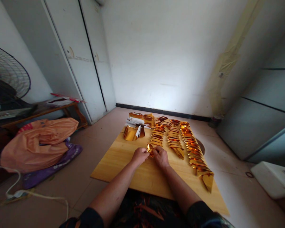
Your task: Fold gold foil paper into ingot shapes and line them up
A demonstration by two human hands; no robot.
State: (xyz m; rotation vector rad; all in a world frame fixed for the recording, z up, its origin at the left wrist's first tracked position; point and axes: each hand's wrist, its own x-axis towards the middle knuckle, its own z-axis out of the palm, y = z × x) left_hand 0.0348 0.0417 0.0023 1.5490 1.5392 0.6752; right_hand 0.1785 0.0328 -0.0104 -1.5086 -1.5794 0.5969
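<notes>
Head view: left hand [141, 155] and right hand [160, 155] pinch one gold foil piece [149, 148] over the tabletop [116, 161], just nearside of the folded foil row [156, 138]. Step judged: folding; next move probably calls for an even, two-handed crease.

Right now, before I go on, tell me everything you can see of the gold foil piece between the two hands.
The gold foil piece is small, shiny and metallic-looking, with creased facets that catch bright highlights. It is held up between the grip of the left hand and that of the right hand, which cover part of it. It sits above the wooden board; whether its lower edge touches the board, and its full outline, I cannot tell.
</notes>
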